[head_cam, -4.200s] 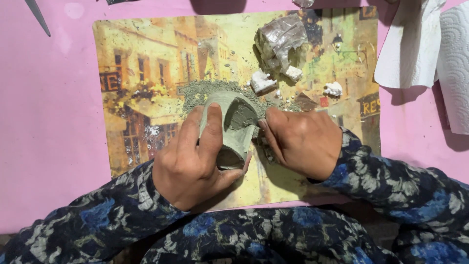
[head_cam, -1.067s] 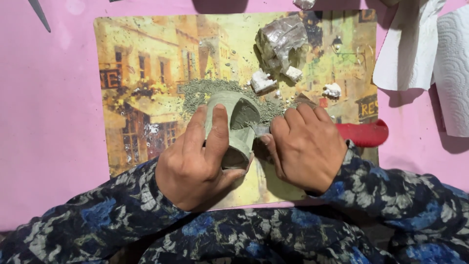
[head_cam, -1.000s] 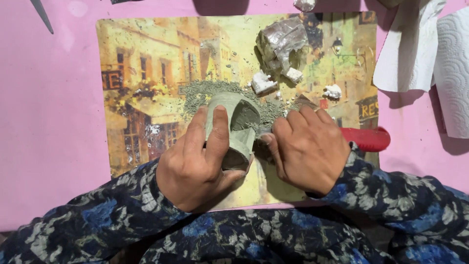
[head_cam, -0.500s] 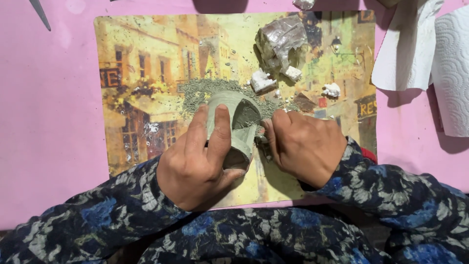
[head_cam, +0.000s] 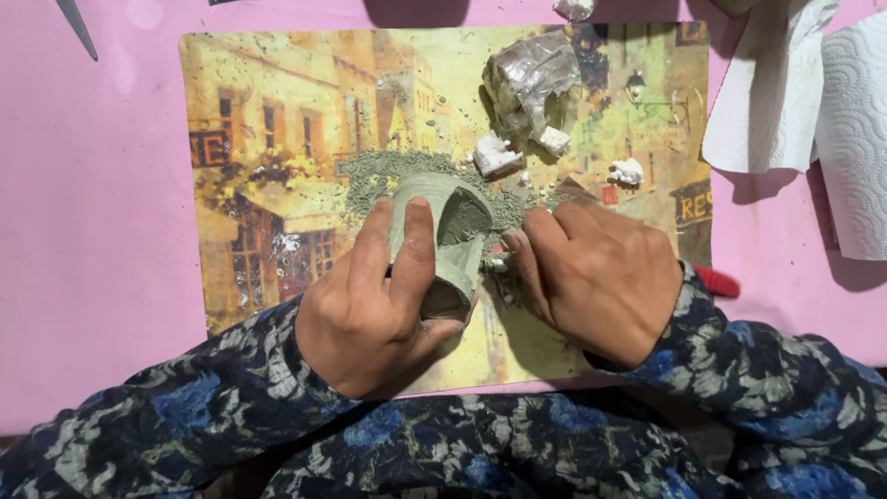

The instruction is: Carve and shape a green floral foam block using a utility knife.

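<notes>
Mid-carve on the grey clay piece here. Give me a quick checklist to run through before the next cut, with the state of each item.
1. Left hand grips the grey clay piece firmly, fingers wrapped over it: ok.
2. Right hand closed around the red-handled tool, tip at the piece's side: ok.
3. Tool tip visible: not ok, mostly hidden by fingers.
4. Piece over the picture mat: ok.
5. Grey shavings contained on the mat: ok.
6. Paper towels within reach at right: ok.
</notes>
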